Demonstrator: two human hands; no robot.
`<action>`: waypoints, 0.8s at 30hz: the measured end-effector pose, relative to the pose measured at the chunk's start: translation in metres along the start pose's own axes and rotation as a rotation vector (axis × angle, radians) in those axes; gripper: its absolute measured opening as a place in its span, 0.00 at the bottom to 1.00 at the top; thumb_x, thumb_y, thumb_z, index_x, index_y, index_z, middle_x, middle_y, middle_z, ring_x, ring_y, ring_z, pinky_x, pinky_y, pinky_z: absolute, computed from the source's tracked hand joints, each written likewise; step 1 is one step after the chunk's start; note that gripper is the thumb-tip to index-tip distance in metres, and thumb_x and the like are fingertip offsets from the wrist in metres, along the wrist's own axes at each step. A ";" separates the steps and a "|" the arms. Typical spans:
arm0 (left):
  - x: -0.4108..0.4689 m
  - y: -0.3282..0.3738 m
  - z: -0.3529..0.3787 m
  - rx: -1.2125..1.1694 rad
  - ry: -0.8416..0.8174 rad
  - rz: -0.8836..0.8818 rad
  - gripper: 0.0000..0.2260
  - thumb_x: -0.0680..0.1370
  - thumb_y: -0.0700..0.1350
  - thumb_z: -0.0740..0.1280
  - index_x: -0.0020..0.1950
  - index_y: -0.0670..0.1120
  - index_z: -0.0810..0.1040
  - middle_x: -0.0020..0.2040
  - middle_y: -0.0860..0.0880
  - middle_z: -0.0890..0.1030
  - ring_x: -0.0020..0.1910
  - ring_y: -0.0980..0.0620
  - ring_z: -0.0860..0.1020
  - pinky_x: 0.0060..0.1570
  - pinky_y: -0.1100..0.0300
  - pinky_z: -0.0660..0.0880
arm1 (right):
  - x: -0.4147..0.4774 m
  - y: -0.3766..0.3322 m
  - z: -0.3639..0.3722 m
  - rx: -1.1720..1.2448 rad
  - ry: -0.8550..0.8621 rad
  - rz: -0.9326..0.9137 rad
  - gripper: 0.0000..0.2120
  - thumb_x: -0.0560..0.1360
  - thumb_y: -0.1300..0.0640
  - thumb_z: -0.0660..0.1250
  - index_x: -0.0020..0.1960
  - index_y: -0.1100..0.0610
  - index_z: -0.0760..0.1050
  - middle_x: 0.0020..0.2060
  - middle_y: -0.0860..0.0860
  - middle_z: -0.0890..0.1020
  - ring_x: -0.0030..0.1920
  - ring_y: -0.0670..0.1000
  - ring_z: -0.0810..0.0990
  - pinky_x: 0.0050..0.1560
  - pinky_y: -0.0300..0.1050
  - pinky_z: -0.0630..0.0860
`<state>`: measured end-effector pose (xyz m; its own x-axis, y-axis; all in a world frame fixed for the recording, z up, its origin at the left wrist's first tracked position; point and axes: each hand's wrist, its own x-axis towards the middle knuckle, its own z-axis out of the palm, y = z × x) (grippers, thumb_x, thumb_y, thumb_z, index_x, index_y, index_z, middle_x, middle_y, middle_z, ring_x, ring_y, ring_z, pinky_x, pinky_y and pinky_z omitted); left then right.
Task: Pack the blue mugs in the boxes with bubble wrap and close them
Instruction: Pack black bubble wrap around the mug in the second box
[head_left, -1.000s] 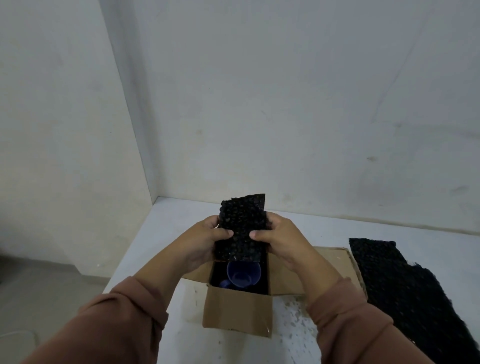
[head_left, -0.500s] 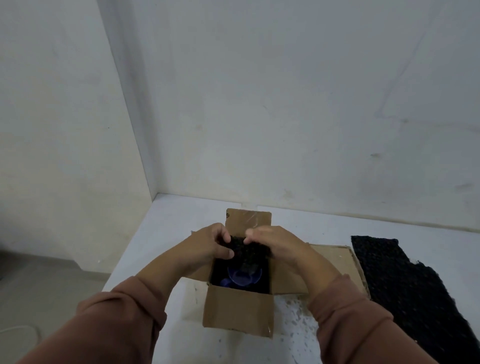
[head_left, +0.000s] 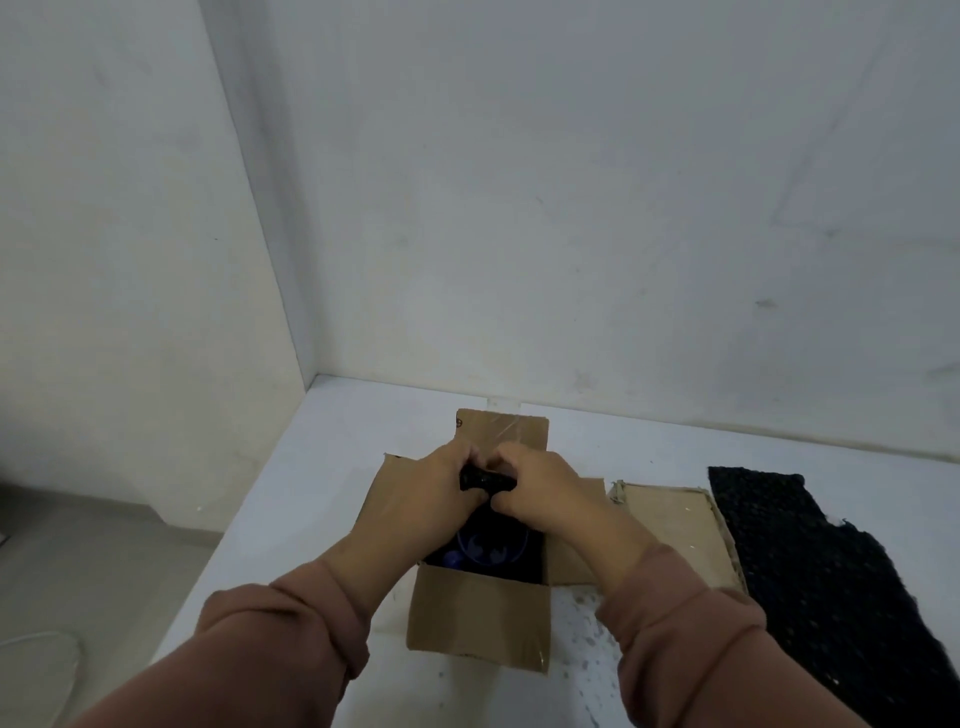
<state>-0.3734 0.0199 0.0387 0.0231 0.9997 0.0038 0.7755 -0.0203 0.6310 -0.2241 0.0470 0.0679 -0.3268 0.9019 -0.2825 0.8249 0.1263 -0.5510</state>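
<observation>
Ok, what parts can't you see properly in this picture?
Head view only.
The blue mug: mostly covered by the left hand and right hand, dim inside the box.
The wrap piece: mostly hidden in both hands' fingers.
The black bubble wrap sheet: cut off at the bottom right corner.

Blue mug (head_left: 491, 552) (top behind right hand (head_left: 540, 488))

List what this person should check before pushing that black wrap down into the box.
1. The blue mug sits inside the box: ok.
2. The left hand and right hand both grip the black wrap: ok.
3. The flaps stand open, clear of the opening: ok.
4. The wrap covers the mug: not ok, the mug shows below it.
5. Padding under the mug: cannot tell.
6. A spare wrap sheet lies on the table beside the box: ok.
</observation>
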 end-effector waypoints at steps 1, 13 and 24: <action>-0.001 -0.001 0.002 0.020 0.009 0.010 0.09 0.73 0.52 0.67 0.49 0.59 0.68 0.40 0.60 0.77 0.37 0.62 0.76 0.34 0.65 0.72 | 0.002 0.002 -0.001 -0.021 0.017 -0.003 0.15 0.71 0.60 0.67 0.57 0.51 0.74 0.51 0.52 0.80 0.47 0.51 0.77 0.43 0.43 0.75; 0.007 -0.016 0.044 0.509 -0.356 0.238 0.17 0.77 0.42 0.63 0.66 0.43 0.72 0.63 0.43 0.73 0.59 0.45 0.74 0.59 0.51 0.74 | 0.007 0.012 0.018 -0.394 0.180 0.049 0.16 0.74 0.64 0.60 0.61 0.60 0.69 0.53 0.58 0.74 0.50 0.58 0.77 0.43 0.46 0.70; 0.009 -0.017 0.050 0.571 -0.349 0.267 0.17 0.76 0.39 0.61 0.66 0.42 0.71 0.63 0.42 0.72 0.58 0.45 0.73 0.59 0.49 0.74 | 0.012 0.010 0.034 -0.684 0.121 0.029 0.11 0.77 0.63 0.58 0.58 0.61 0.73 0.56 0.58 0.78 0.52 0.57 0.79 0.47 0.49 0.74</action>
<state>-0.3552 0.0289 -0.0111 0.3840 0.8999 -0.2067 0.9220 -0.3616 0.1386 -0.2357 0.0453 0.0317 -0.2796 0.9434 -0.1785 0.9509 0.2978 0.0848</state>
